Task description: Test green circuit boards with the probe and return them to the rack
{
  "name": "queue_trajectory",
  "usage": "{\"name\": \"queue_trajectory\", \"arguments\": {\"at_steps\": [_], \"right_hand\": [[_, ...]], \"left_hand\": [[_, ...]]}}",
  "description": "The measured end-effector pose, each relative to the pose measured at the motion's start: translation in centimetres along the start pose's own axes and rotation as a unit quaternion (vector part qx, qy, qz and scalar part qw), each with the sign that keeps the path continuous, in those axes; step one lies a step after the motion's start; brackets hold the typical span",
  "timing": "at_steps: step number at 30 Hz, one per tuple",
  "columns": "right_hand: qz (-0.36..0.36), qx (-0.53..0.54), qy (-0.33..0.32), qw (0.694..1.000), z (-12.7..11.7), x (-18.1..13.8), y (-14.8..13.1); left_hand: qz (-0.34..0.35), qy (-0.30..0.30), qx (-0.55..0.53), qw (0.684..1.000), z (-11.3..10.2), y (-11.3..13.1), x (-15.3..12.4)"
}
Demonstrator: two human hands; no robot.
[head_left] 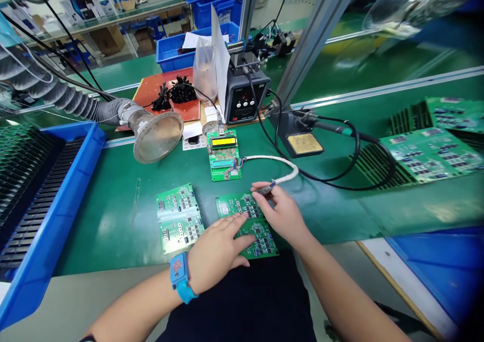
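Note:
My left hand (223, 241), with a blue strap on its wrist, lies with fingers stretched over a green circuit board panel (260, 238) at the table's front edge. At the panel's upper right corner, my right hand (282, 208) pinches a cable connector (265, 188), its tip partly hidden by my fingers. From it a white sleeved cable (289, 163) curves back to a green programmer board (225, 173) with a lit yellow display (223, 142). A second circuit board panel (179, 218) lies to the left of my left hand.
A blue bin (71, 181) with boards in a black rack stands left. A fume hose nozzle (159, 138) hangs above the table. Behind are a soldering station (247, 97) and an iron in its stand (304, 140). Stacked boards (427, 153) lie right.

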State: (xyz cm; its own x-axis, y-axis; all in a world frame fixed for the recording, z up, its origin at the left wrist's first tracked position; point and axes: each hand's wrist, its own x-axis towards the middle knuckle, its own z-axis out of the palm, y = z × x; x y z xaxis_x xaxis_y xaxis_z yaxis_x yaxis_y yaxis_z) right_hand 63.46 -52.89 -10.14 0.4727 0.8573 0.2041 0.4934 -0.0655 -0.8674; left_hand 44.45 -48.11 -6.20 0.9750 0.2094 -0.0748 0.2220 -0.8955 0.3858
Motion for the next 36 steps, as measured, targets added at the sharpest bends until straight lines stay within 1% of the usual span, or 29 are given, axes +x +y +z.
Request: {"name": "queue_trajectory", "arguments": {"at_steps": [7, 12, 15, 29, 36], "right_hand": [[0.001, -0.021, 0.015, 1.0, 0.24, 0.19, 0.24], [0.002, -0.009, -0.005, 1.0, -0.01, 0.28, 0.28], [0.002, -0.001, -0.012, 1.0, -0.08, 0.28, 0.29], [0.001, 0.001, -0.011, 1.0, 0.01, 0.25, 0.46], [-0.006, 0.002, -0.005, 1.0, 0.07, 0.25, 0.52]], "left_hand": [[-0.003, 0.009, -0.013, 1.0, -0.17, -0.1, -0.21], [-0.001, 0.022, -0.027, 0.999, -0.02, -0.13, -0.32], [0.001, 0.017, -0.031, 0.999, -0.19, 0.01, -0.39], [0.012, 0.036, -0.037, 0.999, -0.06, 0.0, -0.46], [-0.011, 0.03, -0.032, 0.999, -0.68, 0.21, -0.09]]}}
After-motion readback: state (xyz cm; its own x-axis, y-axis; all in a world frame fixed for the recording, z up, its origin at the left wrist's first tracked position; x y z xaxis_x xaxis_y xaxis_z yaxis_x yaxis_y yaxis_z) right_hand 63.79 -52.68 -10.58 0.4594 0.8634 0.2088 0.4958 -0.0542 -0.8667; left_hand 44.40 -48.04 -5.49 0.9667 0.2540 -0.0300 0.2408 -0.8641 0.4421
